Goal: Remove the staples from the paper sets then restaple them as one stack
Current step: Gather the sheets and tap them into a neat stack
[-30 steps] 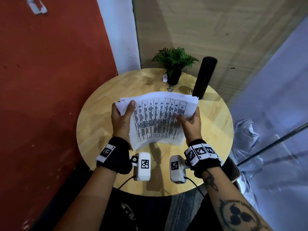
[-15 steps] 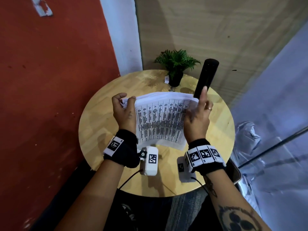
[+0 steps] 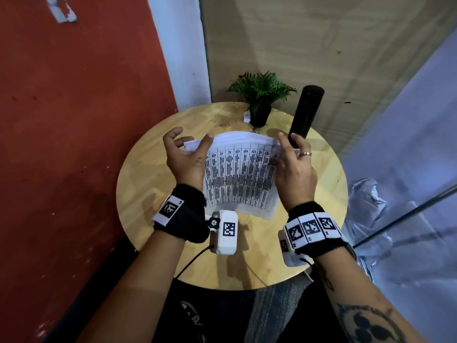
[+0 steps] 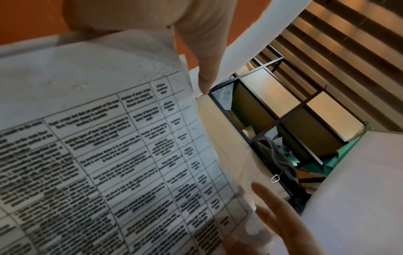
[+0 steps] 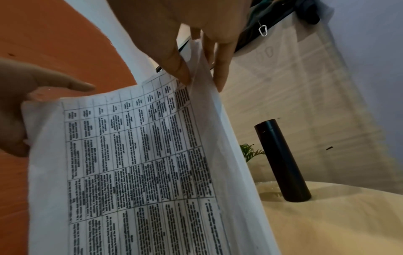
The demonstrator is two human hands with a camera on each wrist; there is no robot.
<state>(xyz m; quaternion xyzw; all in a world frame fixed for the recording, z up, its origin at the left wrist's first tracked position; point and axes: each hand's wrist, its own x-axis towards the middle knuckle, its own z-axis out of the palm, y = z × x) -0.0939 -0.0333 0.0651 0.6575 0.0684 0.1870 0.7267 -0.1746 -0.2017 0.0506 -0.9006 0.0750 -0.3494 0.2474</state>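
Observation:
A stack of white sheets printed with a table (image 3: pixel 242 174) stands bowed on its lower edge on the round wooden table (image 3: pixel 148 169). My left hand (image 3: pixel 190 139) is at its top left corner. The thumb lies on the front sheet, and the fingers spread loosely behind without gripping. My right hand (image 3: pixel 291 149) holds the top right corner. In the right wrist view its thumb (image 5: pixel 174 67) is in front of the paper stack (image 5: pixel 141 163) and its fingers are behind, pinching the sheets. The left wrist view shows the paper stack (image 4: pixel 98 155) close up. No stapler or staple remover is in view.
A small potted plant (image 3: pixel 261 95) and a tall black bottle (image 3: pixel 305 112) stand at the table's far side, just beyond the paper. A red wall runs along the left. A glass partition and crumpled plastic lie to the right of the table.
Both hands slid from the paper's sides up to its top corners. The stack was lowered to stand on the table, and my left fingers opened away from it.

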